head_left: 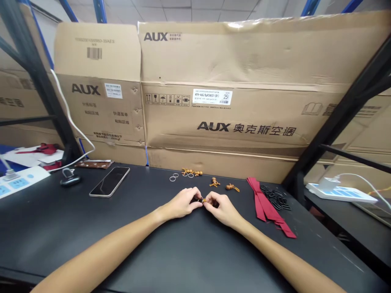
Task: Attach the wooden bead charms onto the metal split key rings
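Near the middle of the table my left hand (pixel 185 202) and my right hand (pixel 222 208) meet fingertip to fingertip. My left thumb and fingers pinch a small metal ring (pixel 200 200), mostly covered by the fingers. An orange cord (pixel 205 200) is pinched in my right fingertips, close against the ring; whatever hangs from it is hidden in that hand. Just beyond lie two small brown gourd-shaped charms with orange cords, one charm (pixel 214 181) behind my right hand and another charm (pixel 229 186) to its right. Several loose silver rings (pixel 172 178) lie behind my left hand.
More beaded charms (pixel 195 173) lie at the back. Red ribbons (pixel 267 207) and a pile of black clasps (pixel 276 198) are at the right. A phone (pixel 110 182), black earphone case (pixel 70 180) and power strip (pixel 23 182) are at the left. Large cardboard boxes (pixel 244 150) wall the rear.
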Motion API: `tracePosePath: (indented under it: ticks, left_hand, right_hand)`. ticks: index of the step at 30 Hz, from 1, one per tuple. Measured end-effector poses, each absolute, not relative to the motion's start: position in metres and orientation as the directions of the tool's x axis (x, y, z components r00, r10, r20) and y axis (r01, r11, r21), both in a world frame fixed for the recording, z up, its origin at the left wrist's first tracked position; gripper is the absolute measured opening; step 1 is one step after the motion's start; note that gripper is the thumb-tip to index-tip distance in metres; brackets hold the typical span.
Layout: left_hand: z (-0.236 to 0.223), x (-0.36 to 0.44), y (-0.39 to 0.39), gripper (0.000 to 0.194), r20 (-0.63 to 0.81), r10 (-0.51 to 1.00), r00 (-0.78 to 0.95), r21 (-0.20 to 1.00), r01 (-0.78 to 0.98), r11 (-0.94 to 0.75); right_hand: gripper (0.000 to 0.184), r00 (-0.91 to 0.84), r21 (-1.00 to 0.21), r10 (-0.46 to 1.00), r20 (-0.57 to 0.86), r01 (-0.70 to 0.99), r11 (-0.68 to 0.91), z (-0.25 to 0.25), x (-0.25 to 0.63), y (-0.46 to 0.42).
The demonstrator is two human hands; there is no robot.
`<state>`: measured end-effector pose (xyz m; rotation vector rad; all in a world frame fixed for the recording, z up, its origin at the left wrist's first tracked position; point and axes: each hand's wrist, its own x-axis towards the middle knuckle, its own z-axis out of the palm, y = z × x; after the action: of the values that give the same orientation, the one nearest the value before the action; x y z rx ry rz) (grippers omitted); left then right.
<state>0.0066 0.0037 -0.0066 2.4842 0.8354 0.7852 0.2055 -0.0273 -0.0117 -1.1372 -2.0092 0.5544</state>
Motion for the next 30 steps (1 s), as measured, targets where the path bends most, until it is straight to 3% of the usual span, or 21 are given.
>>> tracePosePath:
  ticks: [15, 30]
  left_hand:
    - [-0.0066, 0.0075, 0.0034, 0.012, 0.383, 0.681, 0.625, 0.607, 0.386, -0.695]
    - [-0.0075, 0.0074, 0.0042, 0.015, 0.384, 0.651, 0.654, 0.607, 0.353, -0.712]
  right_hand:
    - [0.016, -0.372, -0.671, 0.833, 0.409, 0.496, 0.551, -0.0108, 0.2064, -0.0291]
    - [0.016, -0.357, -0.693, 0.844, 0.401, 0.484, 0.534, -0.0105, 0.2065, -0.0281]
